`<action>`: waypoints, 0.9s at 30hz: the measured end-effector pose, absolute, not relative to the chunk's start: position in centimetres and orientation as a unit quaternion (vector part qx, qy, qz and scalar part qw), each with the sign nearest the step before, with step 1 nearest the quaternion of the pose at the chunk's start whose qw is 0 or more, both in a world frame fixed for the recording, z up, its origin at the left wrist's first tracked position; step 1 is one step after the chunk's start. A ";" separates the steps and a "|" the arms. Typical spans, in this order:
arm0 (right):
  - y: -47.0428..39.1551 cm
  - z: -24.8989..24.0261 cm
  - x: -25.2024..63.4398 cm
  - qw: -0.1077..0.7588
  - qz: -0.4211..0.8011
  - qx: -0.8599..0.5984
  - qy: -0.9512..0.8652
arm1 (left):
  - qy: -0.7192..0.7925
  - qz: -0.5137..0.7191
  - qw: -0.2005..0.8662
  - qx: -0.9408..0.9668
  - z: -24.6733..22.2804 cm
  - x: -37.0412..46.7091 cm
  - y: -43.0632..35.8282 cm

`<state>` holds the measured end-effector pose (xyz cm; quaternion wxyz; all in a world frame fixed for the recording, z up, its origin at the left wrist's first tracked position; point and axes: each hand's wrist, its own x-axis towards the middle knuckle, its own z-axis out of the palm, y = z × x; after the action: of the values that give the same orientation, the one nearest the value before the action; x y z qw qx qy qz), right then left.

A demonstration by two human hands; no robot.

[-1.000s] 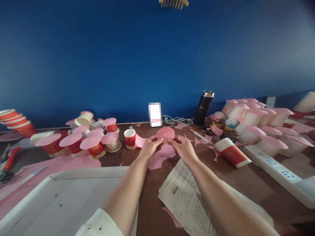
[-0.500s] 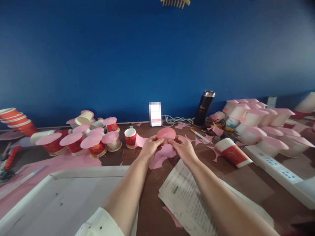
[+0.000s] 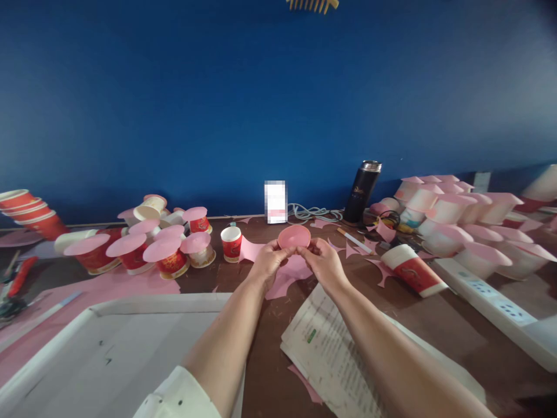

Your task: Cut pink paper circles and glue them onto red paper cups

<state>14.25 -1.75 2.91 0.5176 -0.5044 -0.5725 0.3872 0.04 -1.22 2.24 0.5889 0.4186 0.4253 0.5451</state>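
Between both hands is a round pink paper disc (image 3: 294, 236) with a darker rim; whether a cup sits under it is hidden. My left hand (image 3: 268, 264) pinches its lower left edge, the thumb near its front. My right hand (image 3: 322, 261) grips the lower right edge, its thumb almost meeting the left one. Below the hands lies a pink paper offcut (image 3: 289, 276) on the brown table. Just left stands a red paper cup (image 3: 231, 244), upright and uncovered, touching or close to another pink scrap (image 3: 250, 249).
Cups topped with pink discs (image 3: 165, 249) crowd the left; more pink-topped cups (image 3: 452, 209) fill the right. A black thermos (image 3: 362, 191), a tipped red cup (image 3: 413, 270) and a power strip (image 3: 483, 296) lie rightward. A white tray (image 3: 161, 303) and newspaper (image 3: 322, 342) are nearer.
The fingers have shifted slightly along the disc's lower edge, the thumbs drawing closer together. The disc stays in nearly the same place. Nothing else has visibly moved.
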 end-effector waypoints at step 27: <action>-1.5 3.3 14.6 0.527 0.495 -0.500 -0.477 | 0.418 0.513 0.550 0.510 3.0 0.7 -2.0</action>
<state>14.57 -1.52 3.35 0.5266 -0.4997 -0.4774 0.4950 0.65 -2.05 2.99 0.5498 0.5096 0.4180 0.5131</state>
